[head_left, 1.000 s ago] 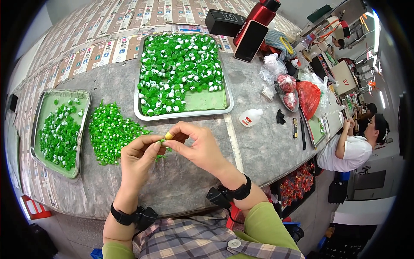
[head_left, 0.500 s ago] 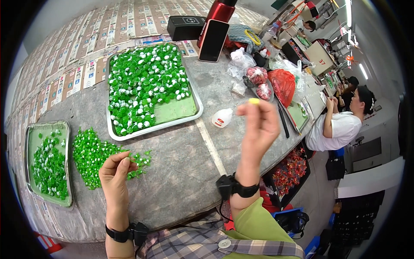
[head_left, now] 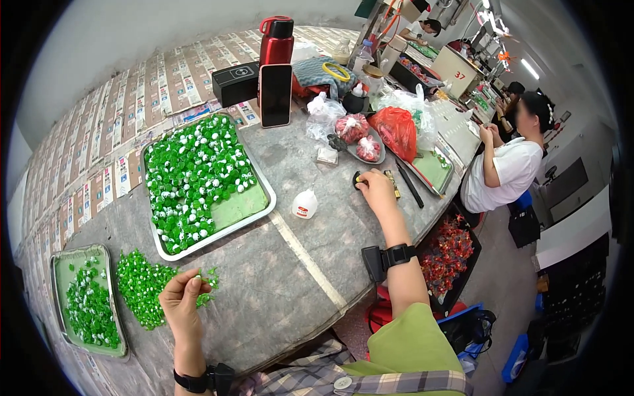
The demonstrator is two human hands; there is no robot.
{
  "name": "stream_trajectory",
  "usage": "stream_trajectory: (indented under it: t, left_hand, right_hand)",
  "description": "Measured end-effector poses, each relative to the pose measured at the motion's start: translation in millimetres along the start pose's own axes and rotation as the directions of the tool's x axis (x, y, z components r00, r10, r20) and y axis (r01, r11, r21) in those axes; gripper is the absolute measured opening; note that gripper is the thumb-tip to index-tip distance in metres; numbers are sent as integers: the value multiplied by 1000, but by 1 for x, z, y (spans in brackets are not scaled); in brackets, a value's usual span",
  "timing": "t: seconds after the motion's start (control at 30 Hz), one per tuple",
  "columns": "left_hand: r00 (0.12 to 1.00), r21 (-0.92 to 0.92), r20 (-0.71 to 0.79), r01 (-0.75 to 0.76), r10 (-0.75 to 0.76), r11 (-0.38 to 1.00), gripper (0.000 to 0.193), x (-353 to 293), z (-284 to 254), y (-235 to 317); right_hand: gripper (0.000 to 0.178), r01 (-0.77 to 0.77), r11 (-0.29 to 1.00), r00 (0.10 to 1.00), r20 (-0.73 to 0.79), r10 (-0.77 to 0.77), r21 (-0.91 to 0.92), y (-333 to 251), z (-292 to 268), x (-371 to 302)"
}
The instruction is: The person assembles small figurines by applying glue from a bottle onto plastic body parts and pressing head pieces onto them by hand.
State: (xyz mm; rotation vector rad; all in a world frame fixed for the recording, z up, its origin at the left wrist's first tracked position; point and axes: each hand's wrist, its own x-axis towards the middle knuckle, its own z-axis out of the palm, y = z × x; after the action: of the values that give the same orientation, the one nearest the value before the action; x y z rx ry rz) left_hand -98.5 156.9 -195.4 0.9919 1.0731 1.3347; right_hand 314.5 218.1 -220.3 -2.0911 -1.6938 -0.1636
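My left hand is closed in a pinch over the near edge of a loose pile of small green pieces. A tiny whitish-green piece shows at its fingertips. My right hand reaches out to the right side of the table, its fingers closed on a small black-and-yellow thing whose kind I cannot make out. A white squeeze bottle stands between the hands. Beyond the left hand lies a large metal tray of green and white eyeball-like beads.
A smaller tray of green pieces is at far left. Phone, red flask and black box stand at the back. Bags and a black stick lie right. A person sits beyond; a bin of red pieces stands below.
My right hand has moved from raised above the table, beside the bottle, out and down to the table's right side. My left hand keeps its pinch by the pile. The view has shifted.
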Motion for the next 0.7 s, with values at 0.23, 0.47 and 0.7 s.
stream_trajectory:
  t: [0.23,0.47,0.7]
  left_hand:
    - [900,165,402,108,-167,980,14,24,68,18]
    - [826,328,562,-264,37,907,12,54,127,-24]
    - [789,444,603,-455,118,772,12,63,162,-44]
  right_hand:
    - [18,-143,983,969,216,115,116,2,-27,11]
    - [13,-242,223,964,259,-54,945,-75,-44,5]
    - [13,-283,115,954,292,-70,952,-92,-31,4]
